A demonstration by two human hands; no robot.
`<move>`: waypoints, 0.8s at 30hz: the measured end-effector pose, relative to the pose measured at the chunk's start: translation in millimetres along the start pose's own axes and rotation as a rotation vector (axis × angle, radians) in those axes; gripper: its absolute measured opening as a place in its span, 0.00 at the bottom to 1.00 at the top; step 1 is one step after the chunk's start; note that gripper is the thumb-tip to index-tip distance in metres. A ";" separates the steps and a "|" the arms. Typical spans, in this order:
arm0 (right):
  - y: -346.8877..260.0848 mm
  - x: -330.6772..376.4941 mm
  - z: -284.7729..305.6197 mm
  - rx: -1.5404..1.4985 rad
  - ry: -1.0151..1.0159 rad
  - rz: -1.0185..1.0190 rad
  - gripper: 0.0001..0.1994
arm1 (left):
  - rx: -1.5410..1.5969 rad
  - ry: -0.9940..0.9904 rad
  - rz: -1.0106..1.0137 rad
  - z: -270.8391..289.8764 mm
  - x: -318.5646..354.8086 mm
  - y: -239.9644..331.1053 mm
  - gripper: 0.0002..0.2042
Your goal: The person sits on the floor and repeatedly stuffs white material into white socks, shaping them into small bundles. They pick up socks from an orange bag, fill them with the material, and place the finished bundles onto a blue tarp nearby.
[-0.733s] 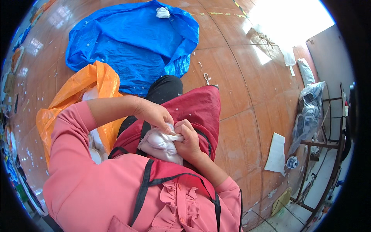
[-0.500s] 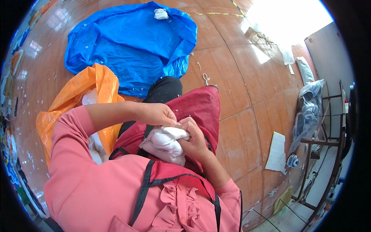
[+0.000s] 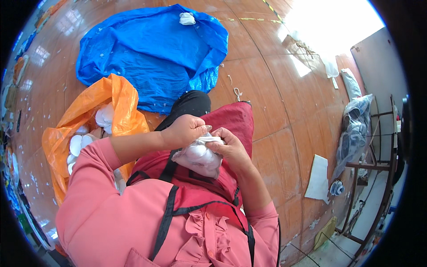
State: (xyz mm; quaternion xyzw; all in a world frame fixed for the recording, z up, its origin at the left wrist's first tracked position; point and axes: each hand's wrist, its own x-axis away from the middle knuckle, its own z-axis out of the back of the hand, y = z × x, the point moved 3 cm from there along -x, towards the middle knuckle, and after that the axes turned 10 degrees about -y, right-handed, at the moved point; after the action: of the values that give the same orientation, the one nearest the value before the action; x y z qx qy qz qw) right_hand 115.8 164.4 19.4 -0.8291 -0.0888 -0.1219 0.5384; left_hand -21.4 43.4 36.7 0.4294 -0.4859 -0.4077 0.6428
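Observation:
Above my lap, both hands grip the gathered top of a bundle of white rounded pieces in a thin, see-through wrap (image 3: 199,155). My left hand (image 3: 186,131) is closed in a fist at the bundle's upper edge, thumb pressed on the fingers. My right hand (image 3: 231,146) pinches the twisted white top from the other side. The bundle hangs over the red apron (image 3: 222,116). To the left, an orange plastic sack (image 3: 123,91) lies open with several white oval pads (image 3: 105,116) inside. My left forearm crosses its near side and hides part of it.
Ahead on the tiled floor (image 3: 258,98) a blue plastic sack (image 3: 147,58) is spread out, a small white bundle (image 3: 187,18) on its far edge. At right are a white sheet (image 3: 317,177), a clear bag of dark items (image 3: 354,122) and a metal rack (image 3: 373,166).
My left hand has risen and turned into a fist, and the bundle's top is drawn tighter. My left arm has shifted, showing more of the pads in the orange sack.

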 end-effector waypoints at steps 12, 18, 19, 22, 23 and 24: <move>20.7 28.7 3.8 0.935 0.046 0.416 0.15 | 0.264 0.137 0.143 -16.4 11.1 -42.0 0.18; 44.2 33.7 4.0 1.108 0.168 0.325 0.14 | -0.351 0.209 -0.305 -31.0 29.6 -18.0 0.15; 48.8 35.3 3.0 1.169 0.173 0.309 0.14 | -0.456 0.193 -0.386 -39.9 34.5 -18.9 0.14; 60.2 35.9 2.1 1.168 0.092 0.176 0.13 | -0.705 0.103 -0.522 -60.7 37.8 -19.4 0.12; 64.6 34.6 3.8 1.147 0.055 0.119 0.13 | -0.704 0.058 -0.494 -61.2 34.9 -18.7 0.12; 66.0 32.4 5.1 1.148 -0.002 0.194 0.12 | -0.703 0.013 -0.466 -61.3 32.3 -17.6 0.12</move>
State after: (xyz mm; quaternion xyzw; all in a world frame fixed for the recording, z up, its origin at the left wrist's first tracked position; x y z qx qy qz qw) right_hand 165.7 142.9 -30.4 -0.4091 -0.0648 -0.0037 0.9102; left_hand 42.7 17.3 19.1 0.2851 -0.2032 -0.6804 0.6438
